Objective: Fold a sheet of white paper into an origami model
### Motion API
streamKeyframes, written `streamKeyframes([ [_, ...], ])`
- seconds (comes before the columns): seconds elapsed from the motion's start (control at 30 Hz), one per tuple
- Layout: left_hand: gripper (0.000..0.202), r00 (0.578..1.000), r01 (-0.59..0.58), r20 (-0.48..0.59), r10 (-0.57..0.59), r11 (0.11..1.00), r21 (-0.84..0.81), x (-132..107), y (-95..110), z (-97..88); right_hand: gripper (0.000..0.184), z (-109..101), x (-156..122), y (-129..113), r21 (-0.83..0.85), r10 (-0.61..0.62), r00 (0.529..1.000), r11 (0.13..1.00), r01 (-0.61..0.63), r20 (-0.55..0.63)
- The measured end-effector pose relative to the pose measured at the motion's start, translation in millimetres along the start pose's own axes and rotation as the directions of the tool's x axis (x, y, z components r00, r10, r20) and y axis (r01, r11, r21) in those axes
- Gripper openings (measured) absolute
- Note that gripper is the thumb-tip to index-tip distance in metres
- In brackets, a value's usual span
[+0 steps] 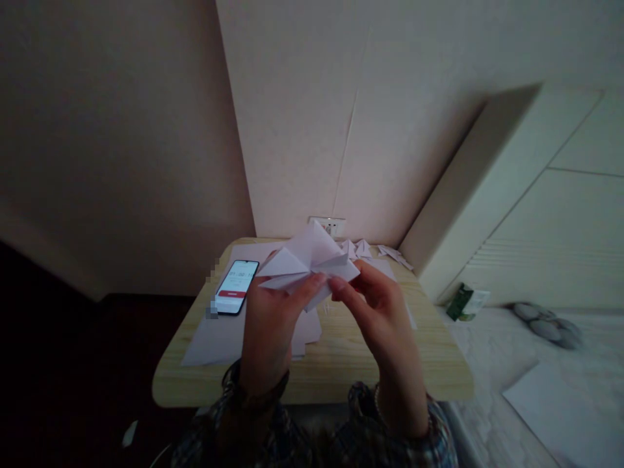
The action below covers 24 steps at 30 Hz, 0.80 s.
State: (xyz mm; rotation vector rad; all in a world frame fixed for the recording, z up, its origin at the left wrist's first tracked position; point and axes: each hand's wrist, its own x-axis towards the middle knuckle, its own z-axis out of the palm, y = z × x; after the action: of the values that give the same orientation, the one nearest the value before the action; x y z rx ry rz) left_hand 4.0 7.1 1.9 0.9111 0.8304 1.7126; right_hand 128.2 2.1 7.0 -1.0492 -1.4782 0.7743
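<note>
I am pinching a half-folded white paper figure [308,260] between my left hand [270,325] and right hand [383,318], above the wooden table [341,364]; a phone [236,286] (its screen apparently lit) is lying just left of my grip.

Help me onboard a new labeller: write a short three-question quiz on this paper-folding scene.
1. True or false: the left hand and the right hand both pinch the folded white paper.
2. Where does the phone lie? A) on a chair B) on the table, left of the hands C) in the right hand
3. Fill in: the small folded pieces lie at the table's ____ edge.
Key: 1 true; 2 B; 3 far.
</note>
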Motion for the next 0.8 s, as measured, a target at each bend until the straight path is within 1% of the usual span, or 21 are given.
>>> streamKeyframes([
  [0.13, 0.038, 0.999, 0.024, 0.036, -0.021, 0.996, -0.09, 1.1, -0.5, 2.9, 0.022, 0.2, -1.3, 2.5, -0.001, 0.003, 0.997, 1.0, -0.004, -0.077],
  [0.2, 0.038, 1.0, 0.018, 0.017, -0.016, 0.993, -0.115, 1.2, -0.1, 4.1, 0.023, 0.8, -2.2, 2.1, -0.008, -0.002, 0.997, 1.0, 0.001, -0.083],
  [0.33, 0.036, 0.999, -0.027, -0.026, 0.025, 0.994, -0.105, 2.3, 1.4, 3.4, 0.021, 2.4, -0.9, -0.4, 0.015, -0.035, 0.999, 0.999, 0.035, -0.034],
  [0.47, 0.04, 0.999, -0.031, -0.018, 0.031, 0.999, -0.04, 3.3, 2.5, -0.5, 0.013, 0.2, 2.1, 1.9, 0.03, -0.053, 0.998, 0.998, 0.052, 0.04],
  [0.53, 0.039, 0.999, -0.033, -0.018, 0.033, 0.999, -0.009, 3.3, 2.6, -1.8, 0.01, -1.8, 2.4, 4.6, 0.04, -0.065, 0.997, 0.997, 0.063, 0.05],
  [0.6, 0.036, 0.999, -0.037, 0.009, 0.037, 0.999, 0.017, 2.7, 2.6, -2.4, 0.009, -3.2, 1.7, 6.5, 0.05, -0.062, 0.998, 0.997, 0.061, 0.029],
  [0.73, 0.035, 0.995, -0.014, 0.103, 0.008, 0.998, 0.053, 1.2, 3.0, -2.2, 0.01, -2.7, 0.7, 5.5, 0.074, -0.038, 0.998, 0.996, 0.042, -0.059],
  [0.8, 0.035, 0.993, 0.0, 0.12, -0.006, 0.999, 0.052, 0.9, 3.1, -1.8, 0.012, -1.5, 1.0, 3.6, 0.103, -0.031, 0.996, 0.994, 0.04, -0.084],
])
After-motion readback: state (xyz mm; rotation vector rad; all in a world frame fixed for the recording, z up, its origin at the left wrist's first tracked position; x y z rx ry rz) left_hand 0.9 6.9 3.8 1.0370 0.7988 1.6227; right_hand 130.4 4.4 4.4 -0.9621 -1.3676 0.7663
